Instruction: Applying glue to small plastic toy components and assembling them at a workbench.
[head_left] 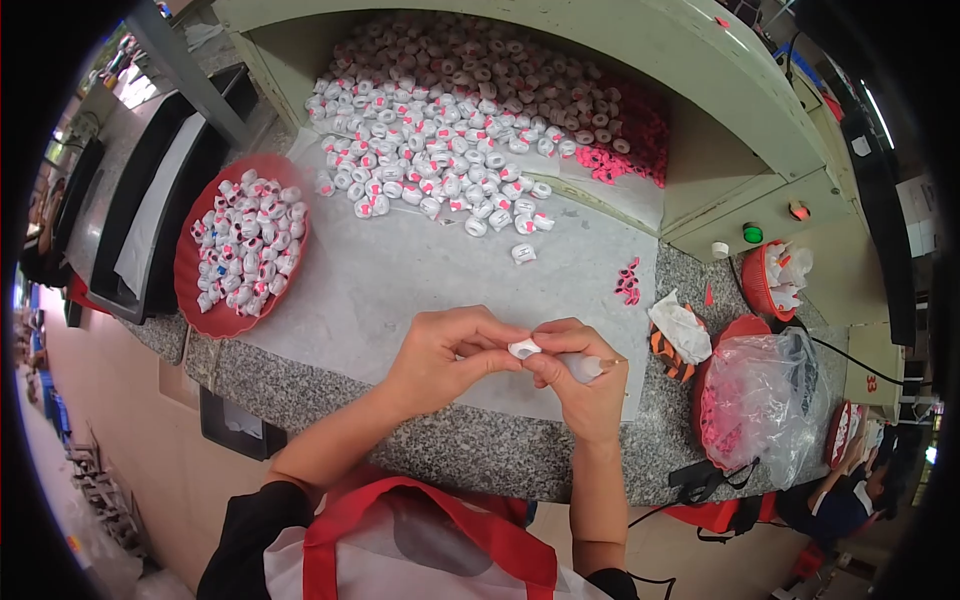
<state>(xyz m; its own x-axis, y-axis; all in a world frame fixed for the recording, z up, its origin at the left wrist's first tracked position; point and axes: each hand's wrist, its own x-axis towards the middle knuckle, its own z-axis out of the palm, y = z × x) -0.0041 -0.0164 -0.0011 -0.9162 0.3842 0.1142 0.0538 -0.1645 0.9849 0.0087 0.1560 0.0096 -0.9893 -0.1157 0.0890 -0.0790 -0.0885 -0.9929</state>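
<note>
Over the paper-covered bench, my left hand (447,357) pinches a small white rounded piece (523,349) between thumb and fingertips. My right hand (585,400) meets it there, its thumb and forefinger also on the piece. A small translucent bottle (582,367) with a brownish tip lies in the right hand's grip, pointing away from the piece. Ahead, a large heap of similar white pieces (430,150) with pink bow-like parts spreads out of the shelf; one single piece (523,253) sits apart in front. Several loose pink parts (627,282) lie to the right.
A red bowl (188,290) of white pieces stands at the left, beside black trays (140,215). At the right are a crumpled white cloth (683,331), a plastic bag (775,400) over a red tray of pink parts, and a small red basket (757,290). Another person (850,500) sits far right.
</note>
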